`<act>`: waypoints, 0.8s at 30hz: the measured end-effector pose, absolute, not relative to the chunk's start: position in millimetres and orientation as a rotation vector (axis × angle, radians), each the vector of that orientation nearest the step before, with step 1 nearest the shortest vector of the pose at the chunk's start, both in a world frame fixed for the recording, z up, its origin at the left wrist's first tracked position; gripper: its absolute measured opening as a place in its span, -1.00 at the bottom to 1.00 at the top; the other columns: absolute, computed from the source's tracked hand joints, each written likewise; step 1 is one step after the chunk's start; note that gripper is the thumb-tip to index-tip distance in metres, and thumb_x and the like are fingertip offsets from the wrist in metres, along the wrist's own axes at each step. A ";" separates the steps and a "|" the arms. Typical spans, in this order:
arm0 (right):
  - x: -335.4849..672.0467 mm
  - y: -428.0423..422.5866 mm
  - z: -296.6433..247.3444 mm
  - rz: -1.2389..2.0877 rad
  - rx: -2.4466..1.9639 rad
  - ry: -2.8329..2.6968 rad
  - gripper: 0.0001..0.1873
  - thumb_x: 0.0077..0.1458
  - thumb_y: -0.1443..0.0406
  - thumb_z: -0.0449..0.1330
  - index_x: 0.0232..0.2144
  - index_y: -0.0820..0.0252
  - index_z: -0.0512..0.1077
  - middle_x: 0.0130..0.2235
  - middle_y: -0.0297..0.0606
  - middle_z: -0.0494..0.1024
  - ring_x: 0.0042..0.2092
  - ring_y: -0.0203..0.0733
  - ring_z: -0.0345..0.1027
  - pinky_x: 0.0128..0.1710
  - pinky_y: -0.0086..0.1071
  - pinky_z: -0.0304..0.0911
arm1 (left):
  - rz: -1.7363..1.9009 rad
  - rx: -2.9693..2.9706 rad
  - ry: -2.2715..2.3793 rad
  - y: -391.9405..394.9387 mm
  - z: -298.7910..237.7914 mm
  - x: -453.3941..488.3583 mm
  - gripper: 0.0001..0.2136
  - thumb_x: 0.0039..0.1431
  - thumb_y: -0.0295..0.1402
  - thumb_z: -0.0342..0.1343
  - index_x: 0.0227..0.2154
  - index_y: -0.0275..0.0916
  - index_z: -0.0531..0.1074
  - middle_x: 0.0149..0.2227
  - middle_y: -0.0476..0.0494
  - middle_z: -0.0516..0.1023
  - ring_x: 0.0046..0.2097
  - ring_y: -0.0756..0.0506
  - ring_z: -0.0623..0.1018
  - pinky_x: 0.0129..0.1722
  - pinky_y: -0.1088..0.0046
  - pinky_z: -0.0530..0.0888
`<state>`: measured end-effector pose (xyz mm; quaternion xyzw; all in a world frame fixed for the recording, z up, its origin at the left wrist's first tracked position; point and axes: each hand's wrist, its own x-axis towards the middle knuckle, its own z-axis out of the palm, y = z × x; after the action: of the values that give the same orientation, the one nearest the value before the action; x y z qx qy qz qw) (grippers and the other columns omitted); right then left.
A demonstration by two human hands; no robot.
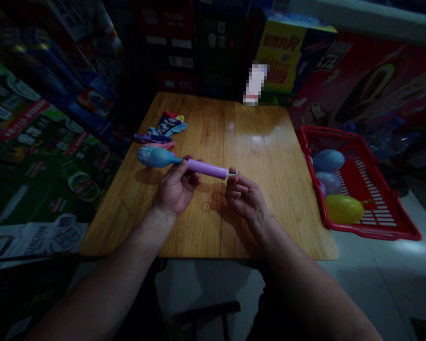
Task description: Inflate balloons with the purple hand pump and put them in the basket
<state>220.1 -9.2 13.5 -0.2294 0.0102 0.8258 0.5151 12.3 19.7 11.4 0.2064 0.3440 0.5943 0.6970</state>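
Observation:
A purple hand balloon pump [208,169] is held level above the wooden table, with a partly inflated blue balloon [154,156] on its left end. My left hand [177,186] is closed round the balloon's neck where it meets the pump. At the pump's other end, my right hand [244,193] pinches the white handle, which sits close to the barrel. Below the pump, thin rubber bands [206,206] lie on the wood. Several limp balloons [166,127] in mixed colours are piled on the table's left side, beyond the blue one.
The wooden table [270,156] stands before me. To its right is a red basket [383,208] holding several inflated balloons, among them a yellow balloon [344,209]. Stacked drink cartons [220,52] line the back, and green cartons [57,175] rise at the left. A stool [209,310] is below.

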 end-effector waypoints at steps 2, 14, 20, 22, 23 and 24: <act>230.7 -6.1 18.2 1.970 -0.577 -0.023 -0.78 0.42 0.44 0.05 -0.19 0.21 0.49 -0.46 -0.48 0.51 -0.64 -0.55 0.02 -0.59 -0.65 0.13 | 1.345 0.455 0.779 24.0 14.2 5.3 -0.87 0.36 -0.29 0.25 -0.15 -0.22 0.60 -0.07 -0.21 0.71 -0.40 0.08 0.58 -0.38 0.63 0.55; 211.7 -11.1 9.5 1.997 -0.531 0.030 -0.77 0.45 0.41 0.02 -0.20 0.24 0.47 -0.47 -0.45 0.50 -0.65 -0.55 -0.02 -0.61 -0.66 0.10 | 1.300 0.426 0.758 18.2 3.8 18.7 -0.86 0.35 -0.30 0.24 -0.10 -0.18 0.59 -0.07 -0.18 0.71 -0.35 0.03 0.59 -0.34 0.54 0.53; 221.0 -5.7 10.5 1.969 -0.547 -0.006 -0.82 0.42 0.44 0.06 -0.18 0.22 0.47 -0.47 -0.47 0.49 -0.64 -0.55 0.02 -0.60 -0.66 0.12 | 1.286 0.425 0.758 22.4 -0.4 15.8 -0.86 0.33 -0.26 0.25 -0.11 -0.13 0.58 -0.05 -0.16 0.70 0.01 -0.15 0.65 -0.14 0.37 0.56; 228.7 -3.7 16.4 1.971 -0.560 -0.028 -0.76 0.44 0.44 0.02 -0.20 0.23 0.47 -0.47 -0.47 0.49 -0.65 -0.55 0.01 -0.61 -0.65 0.11 | 1.312 0.419 0.741 27.9 2.4 8.4 -0.87 0.35 -0.28 0.23 -0.11 -0.15 0.58 -0.07 -0.18 0.71 -0.01 -0.14 0.65 -0.12 0.36 0.57; 232.8 -2.9 19.6 1.959 -0.558 -0.031 -0.73 0.45 0.44 -0.01 -0.21 0.23 0.48 -0.48 -0.47 0.48 -0.65 -0.55 0.00 -0.61 -0.65 0.11 | 1.340 0.425 0.732 30.6 4.4 4.1 -0.87 0.37 -0.28 0.21 -0.10 -0.16 0.58 -0.07 -0.19 0.71 -0.02 -0.13 0.65 -0.13 0.37 0.57; 236.4 -2.3 22.4 1.938 -0.553 -0.031 -0.71 0.46 0.44 -0.04 -0.21 0.23 0.48 -0.49 -0.48 0.48 -0.65 -0.56 0.00 -0.61 -0.66 0.10 | 1.372 0.435 0.725 32.8 6.5 0.1 -0.86 0.38 -0.28 0.19 -0.09 -0.16 0.58 -0.07 -0.19 0.70 -0.02 -0.12 0.65 -0.14 0.39 0.57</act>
<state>236.4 -2.3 22.4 -0.2320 -0.0130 0.8132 0.5336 0.1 32.8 6.5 0.1949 0.3247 0.6140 0.6925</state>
